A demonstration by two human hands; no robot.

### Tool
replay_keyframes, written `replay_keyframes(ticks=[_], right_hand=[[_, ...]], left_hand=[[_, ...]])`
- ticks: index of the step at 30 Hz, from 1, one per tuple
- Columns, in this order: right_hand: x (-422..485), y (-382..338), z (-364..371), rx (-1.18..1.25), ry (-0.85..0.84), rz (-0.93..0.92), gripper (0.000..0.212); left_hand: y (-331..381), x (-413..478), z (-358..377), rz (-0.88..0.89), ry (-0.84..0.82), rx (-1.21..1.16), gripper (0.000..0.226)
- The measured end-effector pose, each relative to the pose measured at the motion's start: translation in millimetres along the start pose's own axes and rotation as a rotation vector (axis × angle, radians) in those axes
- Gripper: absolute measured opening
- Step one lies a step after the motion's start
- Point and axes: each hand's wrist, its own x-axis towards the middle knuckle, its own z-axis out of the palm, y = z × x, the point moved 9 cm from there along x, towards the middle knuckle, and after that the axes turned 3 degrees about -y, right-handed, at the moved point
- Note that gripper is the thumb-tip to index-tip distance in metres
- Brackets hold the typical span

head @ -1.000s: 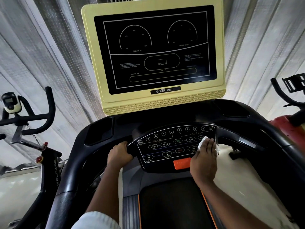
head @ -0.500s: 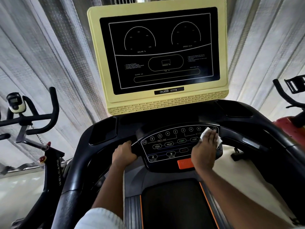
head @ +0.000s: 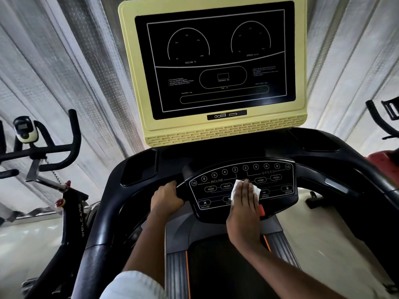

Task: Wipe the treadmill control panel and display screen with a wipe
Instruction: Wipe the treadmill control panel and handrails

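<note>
Flat and open, the right hand (head: pixel 244 208) presses a white wipe (head: pixel 245 192) against the middle of the control panel (head: pixel 241 186), covering the centre buttons. Left hand (head: pixel 167 198) is curled around the black handlebar (head: pixel 121 203) just beside the panel's left edge. Above stands the yellow-framed display screen (head: pixel 216 61), dark.

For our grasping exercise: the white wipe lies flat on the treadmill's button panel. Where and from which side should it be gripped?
Pinch the wipe at its exposed right edge, from the right: it lies flat beneath the right hand, leaving only its margins free.
</note>
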Motion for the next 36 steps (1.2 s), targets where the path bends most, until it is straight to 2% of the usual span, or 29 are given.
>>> replay_keyframes(ticks=[2, 5, 6, 11, 13, 15, 17, 22, 26, 32, 36], right_hand=[[11.3, 3.5, -0.8, -0.01, -0.016, -0.018, 0.067], [47.5, 21.3, -14.9, 0.052, 0.021, 0.185, 0.069], [46.6, 16.8, -14.5, 0.056, 0.024, 0.203, 0.07], [-14.4, -38.6, 12.7, 0.025, -0.066, -0.102, 0.072], [7.2, -35.6, 10.9, 0.052, -0.063, -0.082, 0.072], [34.3, -26.3, 4.2, 0.073, -0.048, 0.031, 0.071], [29.5, -30.4, 5.8, 0.083, -0.049, 0.072, 0.072], [-23.1, -73.0, 28.4, 0.081, -0.185, -0.24, 0.075], [23.0, -90.8, 28.3, 0.067, -0.164, -0.204, 0.068], [-51.4, -90.5, 39.8, 0.063, -0.254, -0.395, 0.071], [-18.2, -106.9, 42.3, 0.074, -0.215, -0.315, 0.073]], left_hand=[[0.7, 0.5, 0.6, -0.002, -0.002, 0.007, 0.026], [1.0, 0.4, 1.3, 0.003, -0.003, 0.008, 0.025], [0.9, 0.1, 0.6, 0.004, -0.003, 0.009, 0.024], [3.1, -1.2, -1.6, 0.028, 0.022, 0.006, 0.028], [3.1, -2.1, -1.7, 0.027, 0.014, 0.006, 0.024], [3.8, -2.8, -2.7, 0.021, 0.007, 0.008, 0.021], [4.7, -3.1, -2.7, 0.023, 0.004, 0.004, 0.021], [3.9, -2.7, -3.2, 0.032, 0.027, 0.012, 0.028], [4.4, -2.4, -2.7, 0.037, 0.0, 0.028, 0.027], [3.1, 0.5, -0.9, 0.067, -0.01, 0.012, 0.026], [3.9, -0.1, -0.8, 0.056, -0.006, 0.015, 0.026]])
